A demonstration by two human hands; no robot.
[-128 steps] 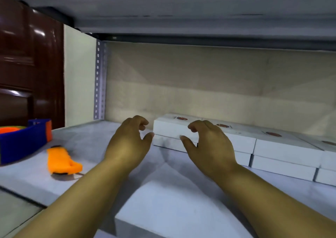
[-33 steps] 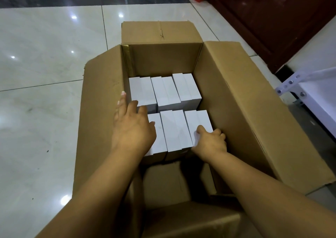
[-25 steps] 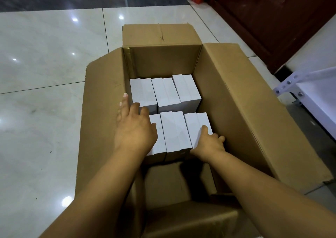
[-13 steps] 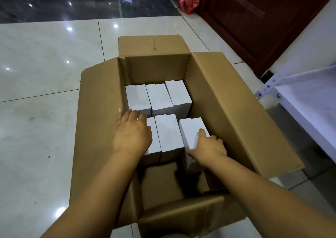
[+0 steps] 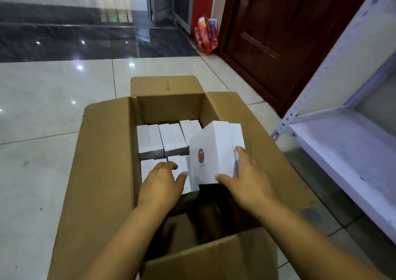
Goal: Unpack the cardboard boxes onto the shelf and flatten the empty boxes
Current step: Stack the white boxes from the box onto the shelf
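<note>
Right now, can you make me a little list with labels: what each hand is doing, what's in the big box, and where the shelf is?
right hand: grips a white box with a red round logo, lifted above the packed ones
left hand: fingers curled, thumb touching the lifted box's edge; grip cannot be told
cardboard box: open on the tiled floor, flaps spread out
inside: more white boxes standing in rows, with a bare gap at the near end
shelf: white metal, to the right of the cardboard box
</note>
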